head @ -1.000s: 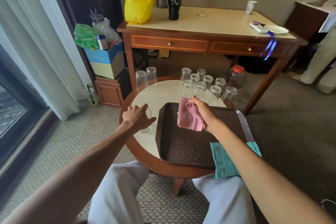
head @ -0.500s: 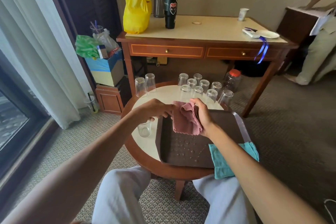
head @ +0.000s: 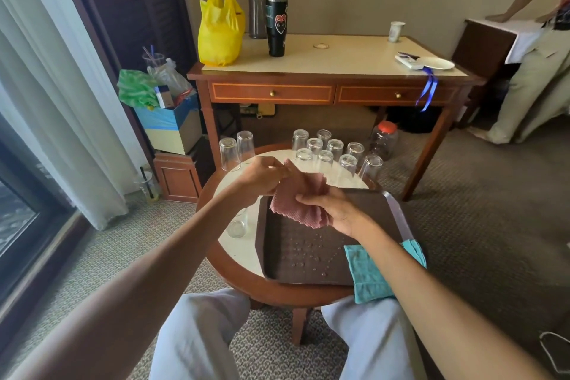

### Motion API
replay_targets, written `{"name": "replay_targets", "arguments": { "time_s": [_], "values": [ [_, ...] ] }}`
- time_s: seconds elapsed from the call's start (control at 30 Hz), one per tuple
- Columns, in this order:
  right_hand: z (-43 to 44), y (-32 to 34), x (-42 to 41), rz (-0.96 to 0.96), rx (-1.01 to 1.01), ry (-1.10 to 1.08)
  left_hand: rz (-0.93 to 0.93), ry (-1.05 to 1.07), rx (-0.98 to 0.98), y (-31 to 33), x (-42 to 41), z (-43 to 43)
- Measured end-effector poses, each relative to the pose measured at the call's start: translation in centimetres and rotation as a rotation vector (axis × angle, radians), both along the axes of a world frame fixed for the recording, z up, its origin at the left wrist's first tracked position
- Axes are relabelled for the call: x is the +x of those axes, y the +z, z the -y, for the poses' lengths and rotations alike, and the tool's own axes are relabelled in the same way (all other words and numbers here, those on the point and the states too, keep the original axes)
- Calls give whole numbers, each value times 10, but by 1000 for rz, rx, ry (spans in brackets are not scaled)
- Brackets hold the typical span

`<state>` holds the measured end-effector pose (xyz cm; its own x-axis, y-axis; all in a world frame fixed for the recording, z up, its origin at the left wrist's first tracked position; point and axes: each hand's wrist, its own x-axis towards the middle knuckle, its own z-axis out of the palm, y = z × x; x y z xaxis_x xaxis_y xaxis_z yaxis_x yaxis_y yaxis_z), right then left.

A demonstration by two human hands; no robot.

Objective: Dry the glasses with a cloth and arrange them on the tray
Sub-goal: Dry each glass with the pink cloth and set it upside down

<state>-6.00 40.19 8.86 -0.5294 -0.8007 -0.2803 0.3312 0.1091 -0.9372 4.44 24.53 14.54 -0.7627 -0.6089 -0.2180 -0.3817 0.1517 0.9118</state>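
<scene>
Glass (head: 239,224), released, stands at the table's (head: 243,256) left edge beside the tray (head: 308,268), while left hand (head: 262,174) now joins right hand (head: 334,210) pinching the pink cloth (head: 303,208) open.

The pink cloth (head: 308,213) was a soft, matt knit with a ribbed texture. The tray (head: 308,262) was matt and finely grained, with water beads on its floor; its material could not be determined. The glasses (head: 334,148) were clear, smooth glass. The table (head: 228,271) had a glossy wood rim and a smooth cream top. The teal cloth (head: 370,274) was matt, nubby fabric. The bag (head: 219,31) was glossy plastic. The carpet (head: 478,225) was rough pile.
</scene>
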Motion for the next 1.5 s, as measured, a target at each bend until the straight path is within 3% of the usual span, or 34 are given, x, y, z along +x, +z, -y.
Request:
{"name": "replay_targets", "arguments": {
  "time_s": [0.2,0.3,0.37,0.53,0.63,0.73,0.83,1.07,1.23,1.4,1.5],
  "values": [
    [7,-7,-7,88,75,-199,45,9,-1,-7,1,5],
    [7,-6,-7,80,50,-247,43,21,93,-9,3,6],
    [7,-7,-11,46,46,-268,14,33,144,-11,5,8],
    [7,-13,-26,-169,155,-401,6,85,0,-20,6,13],
    [3,-8,-25,-318,96,-266,16,-24,-10,-15,8,13],
    [-3,-5,-27,-469,87,-63,45,-180,-276,-11,9,14],
    [0,-5,-27,-715,171,-48,87,-201,-524,-10,11,13],
    [0,6,-25,-928,201,-19,55,-185,-703,-7,12,13],
    [-2,11,-27,-839,261,50,164,-203,-657,1,11,13],
    [-6,17,-20,-536,184,123,132,-199,-130,-1,9,12],
    [-9,23,-17,-426,168,166,84,-163,-153,-8,8,14]
  ]
}}
